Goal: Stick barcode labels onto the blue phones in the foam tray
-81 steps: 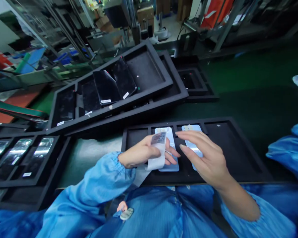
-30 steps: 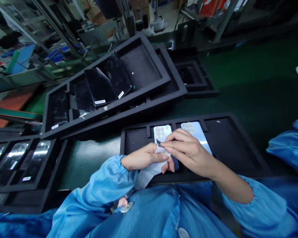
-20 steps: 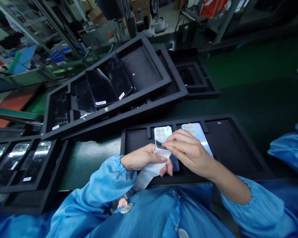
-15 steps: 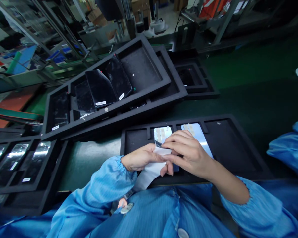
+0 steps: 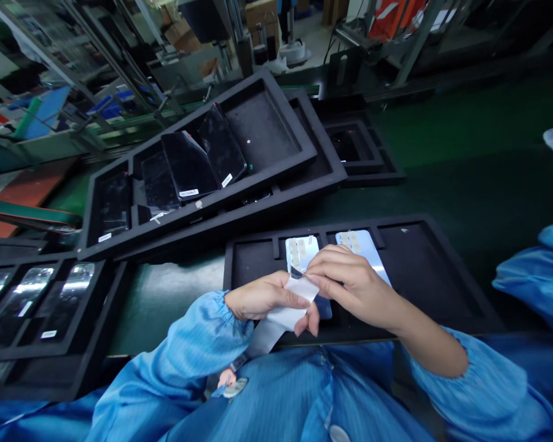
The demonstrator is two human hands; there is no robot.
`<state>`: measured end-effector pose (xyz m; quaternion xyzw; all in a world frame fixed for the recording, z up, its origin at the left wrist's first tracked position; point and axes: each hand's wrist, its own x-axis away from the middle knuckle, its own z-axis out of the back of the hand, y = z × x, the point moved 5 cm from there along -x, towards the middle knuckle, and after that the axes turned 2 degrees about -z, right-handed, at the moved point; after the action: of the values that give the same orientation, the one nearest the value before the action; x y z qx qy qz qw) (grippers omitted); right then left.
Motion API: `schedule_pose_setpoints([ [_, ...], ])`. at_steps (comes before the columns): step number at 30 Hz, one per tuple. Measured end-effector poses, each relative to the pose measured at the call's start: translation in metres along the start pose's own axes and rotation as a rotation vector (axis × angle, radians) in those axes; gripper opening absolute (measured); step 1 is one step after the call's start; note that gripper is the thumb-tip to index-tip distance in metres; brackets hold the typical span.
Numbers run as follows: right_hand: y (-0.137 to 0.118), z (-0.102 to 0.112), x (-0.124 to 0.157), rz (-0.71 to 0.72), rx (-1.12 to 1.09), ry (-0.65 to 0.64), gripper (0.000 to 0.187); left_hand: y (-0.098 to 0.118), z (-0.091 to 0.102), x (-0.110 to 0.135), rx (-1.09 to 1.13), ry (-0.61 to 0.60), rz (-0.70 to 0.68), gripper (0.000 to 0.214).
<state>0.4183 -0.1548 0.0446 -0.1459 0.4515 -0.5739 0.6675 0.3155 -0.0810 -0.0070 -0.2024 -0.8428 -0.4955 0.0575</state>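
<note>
- The left hand (image 5: 266, 299) holds a white film strip (image 5: 288, 307) closed between thumb and fingers, over the left one of two pale blue phones (image 5: 363, 245).
- The right hand (image 5: 357, 285) pinches the strip's upper end with narrow fingers (image 5: 322, 276), just beside a small dark tab (image 5: 295, 271).
- A black foam tray (image 5: 424, 276) carries both phones.
- Behind, on the green counter (image 5: 465, 184), a tilted foam tray (image 5: 258, 116) holds black phones (image 5: 188, 166).

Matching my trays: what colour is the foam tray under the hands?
The tray is black, clearest in the head view.
</note>
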Motion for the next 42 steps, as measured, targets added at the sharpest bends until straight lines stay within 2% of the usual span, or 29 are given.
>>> schedule_pose_setpoints([
  [4, 0.011, 0.005, 0.0, -0.144, -0.098, 0.004, 0.015, -0.005, -0.001, -0.002, 0.1, -0.011, 0.001, 0.032],
  [8, 0.022, 0.018, -0.002, -0.306, -0.226, 0.033, 0.02, -0.018, 0.001, -0.001, 0.149, 0.025, 0.067, 0.03],
  [11, 0.02, 0.029, -0.002, -0.296, -0.203, 0.134, 0.02, -0.023, 0.006, 0.0, 0.19, 0.091, 0.047, 0.026],
  [13, 0.012, 0.033, 0.001, -0.191, -0.074, 0.224, 0.016, -0.022, 0.009, 0.001, 0.247, 0.164, -0.022, 0.025],
  [16, -0.011, 0.03, 0.01, 0.083, 0.351, 0.316, 0.011, -0.015, 0.012, 0.003, 0.352, 0.308, -0.14, 0.035],
  [18, -0.024, 0.019, 0.019, 0.273, 0.635, 0.293, 0.015, -0.01, 0.01, 0.006, 0.413, 0.381, -0.181, 0.041],
  [20, -0.033, 0.01, 0.028, 0.419, 0.807, 0.256, 0.02, -0.005, 0.005, 0.008, 0.439, 0.423, -0.186, 0.041],
  [24, -0.042, 0.005, 0.039, 0.588, 0.887, 0.245, 0.02, 0.0, -0.007, 0.011, 0.424, 0.451, -0.145, 0.033],
  [27, -0.044, 0.005, 0.041, 0.624, 0.892, 0.242, 0.018, 0.003, -0.009, 0.013, 0.371, 0.494, -0.126, 0.027],
  [31, -0.043, 0.004, 0.042, 0.625, 0.902, 0.254, 0.007, 0.01, -0.006, 0.017, 0.184, 0.574, -0.184, 0.026],
  [32, -0.042, 0.003, 0.043, 0.629, 0.904, 0.255, 0.008, 0.011, -0.004, 0.018, 0.131, 0.586, -0.196, 0.027],
  [34, -0.04, 0.003, 0.042, 0.607, 0.879, 0.246, 0.022, 0.013, -0.002, 0.021, 0.045, 0.603, -0.216, 0.028],
  [36, -0.037, 0.007, 0.038, 0.503, 0.793, 0.239, 0.037, 0.014, 0.0, 0.023, -0.007, 0.621, -0.239, 0.027],
  [37, -0.034, 0.011, 0.034, 0.419, 0.733, 0.24, 0.038, 0.015, 0.001, 0.025, -0.026, 0.625, -0.25, 0.024],
  [40, -0.028, 0.021, 0.021, 0.187, 0.561, 0.198, 0.025, 0.02, 0.001, 0.027, -0.079, 0.6, -0.285, 0.019],
  [42, -0.025, 0.022, 0.014, 0.102, 0.463, 0.118, 0.019, 0.023, -0.001, 0.028, -0.116, 0.582, -0.298, 0.017],
])
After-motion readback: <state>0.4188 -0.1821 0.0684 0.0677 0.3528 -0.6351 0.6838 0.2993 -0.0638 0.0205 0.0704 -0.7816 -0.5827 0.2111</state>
